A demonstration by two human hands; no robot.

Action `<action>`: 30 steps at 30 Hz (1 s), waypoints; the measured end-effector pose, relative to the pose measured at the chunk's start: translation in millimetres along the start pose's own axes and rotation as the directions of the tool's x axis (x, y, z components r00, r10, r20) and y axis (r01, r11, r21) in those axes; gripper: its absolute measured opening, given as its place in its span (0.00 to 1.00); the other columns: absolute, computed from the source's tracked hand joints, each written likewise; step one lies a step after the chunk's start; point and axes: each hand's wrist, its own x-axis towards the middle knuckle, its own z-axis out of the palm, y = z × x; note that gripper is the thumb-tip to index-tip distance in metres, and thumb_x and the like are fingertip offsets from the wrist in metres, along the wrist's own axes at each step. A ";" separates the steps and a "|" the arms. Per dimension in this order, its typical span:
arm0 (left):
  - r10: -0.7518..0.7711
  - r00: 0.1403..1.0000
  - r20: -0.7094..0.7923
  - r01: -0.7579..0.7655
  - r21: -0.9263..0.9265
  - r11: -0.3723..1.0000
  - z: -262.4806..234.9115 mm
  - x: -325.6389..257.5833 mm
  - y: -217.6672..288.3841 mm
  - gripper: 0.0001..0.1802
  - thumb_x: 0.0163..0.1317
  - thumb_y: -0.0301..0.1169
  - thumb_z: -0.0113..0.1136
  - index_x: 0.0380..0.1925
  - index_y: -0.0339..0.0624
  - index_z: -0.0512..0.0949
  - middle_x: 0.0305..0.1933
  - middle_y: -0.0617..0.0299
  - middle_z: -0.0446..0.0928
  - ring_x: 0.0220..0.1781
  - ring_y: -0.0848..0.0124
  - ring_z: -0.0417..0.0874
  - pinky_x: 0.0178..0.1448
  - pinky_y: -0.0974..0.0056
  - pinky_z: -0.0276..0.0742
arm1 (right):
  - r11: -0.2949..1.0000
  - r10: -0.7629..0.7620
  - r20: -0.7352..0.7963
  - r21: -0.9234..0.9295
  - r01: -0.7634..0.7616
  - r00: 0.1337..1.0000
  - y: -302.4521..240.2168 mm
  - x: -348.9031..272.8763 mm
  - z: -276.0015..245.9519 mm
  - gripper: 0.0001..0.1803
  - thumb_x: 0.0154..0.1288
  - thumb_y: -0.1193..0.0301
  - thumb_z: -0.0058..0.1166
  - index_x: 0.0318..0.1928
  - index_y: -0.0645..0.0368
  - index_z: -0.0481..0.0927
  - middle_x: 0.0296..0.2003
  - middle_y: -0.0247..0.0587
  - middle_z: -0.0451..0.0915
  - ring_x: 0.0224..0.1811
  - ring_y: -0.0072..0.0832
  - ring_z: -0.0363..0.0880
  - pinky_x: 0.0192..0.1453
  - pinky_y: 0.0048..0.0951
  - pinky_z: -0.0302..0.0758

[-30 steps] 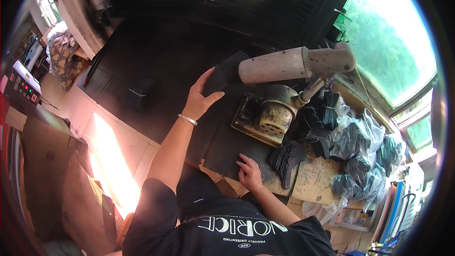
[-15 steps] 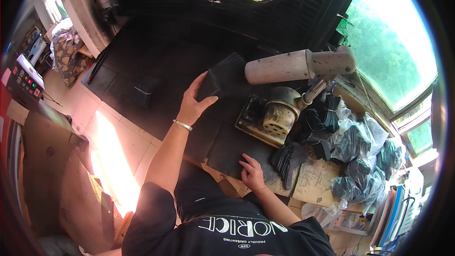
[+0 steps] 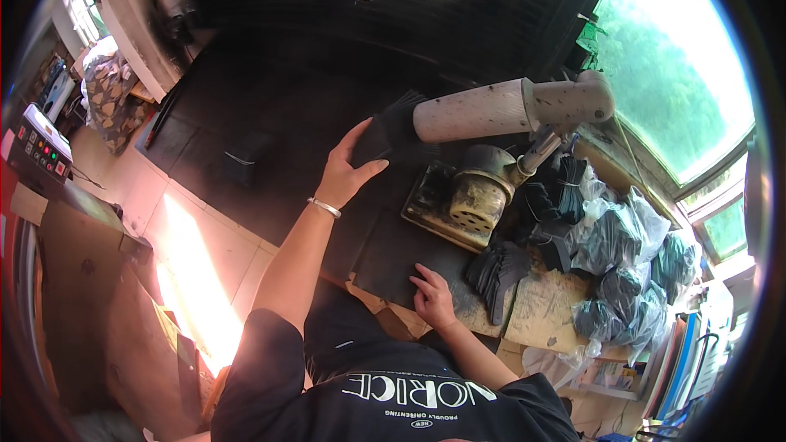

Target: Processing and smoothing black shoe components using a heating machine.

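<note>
My left hand (image 3: 350, 170) reaches over the black worktop, its fingers and thumb around the near left end of a stack of thin black pieces (image 3: 395, 129). The stack's layers fan out slightly, and its far end lies beside the tip of a grey cylindrical machine arm (image 3: 473, 110). Dark on dark, its outline is hard to make out. My right hand (image 3: 434, 301) rests at the worktop's near edge, fingers loosely stretched and nothing in them. A fanned pile of black curved pieces (image 3: 498, 274) lies just right of it.
The jointed arm rises from a worn round machine base (image 3: 483, 192) on a square plate. A tied black bundle (image 3: 241, 160) lies on the left of the worktop. Plastic bags of dark pieces (image 3: 618, 233) crowd the right, below a window. A control box (image 3: 45, 143) stands far left.
My left hand and the black stack have shifted slightly right, closer to the machine arm. My right hand stays nearly where it was. The view has shifted slightly.
</note>
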 end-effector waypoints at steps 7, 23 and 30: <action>-0.003 0.999 0.042 0.002 0.025 1.000 16.1 16.9 -13.5 0.41 0.51 0.26 0.73 0.67 0.36 0.66 0.63 0.55 0.73 0.64 0.69 0.73 0.70 0.65 0.65 | 1.000 0.005 -0.004 0.002 -0.005 1.000 -0.4 0.6 -0.5 0.19 0.48 0.82 0.53 0.44 0.61 0.83 0.57 0.48 0.77 0.57 0.46 0.76 0.62 0.42 0.72; 0.039 0.998 0.054 -0.043 0.073 0.996 22.2 25.0 -21.0 0.40 0.51 0.25 0.73 0.65 0.37 0.68 0.59 0.58 0.76 0.60 0.72 0.75 0.67 0.66 0.68 | 1.000 0.018 0.024 -0.009 -0.018 1.000 -2.3 1.3 -2.3 0.19 0.49 0.81 0.53 0.45 0.61 0.83 0.58 0.47 0.76 0.58 0.46 0.75 0.63 0.43 0.71; 0.014 0.999 0.044 -0.016 0.037 0.999 12.2 9.8 -12.2 0.40 0.51 0.25 0.72 0.66 0.36 0.67 0.61 0.57 0.75 0.63 0.70 0.74 0.69 0.65 0.66 | 1.000 0.006 0.010 -0.014 -0.006 1.000 -1.1 0.1 -0.8 0.19 0.48 0.81 0.53 0.44 0.60 0.83 0.58 0.47 0.76 0.58 0.46 0.76 0.63 0.42 0.71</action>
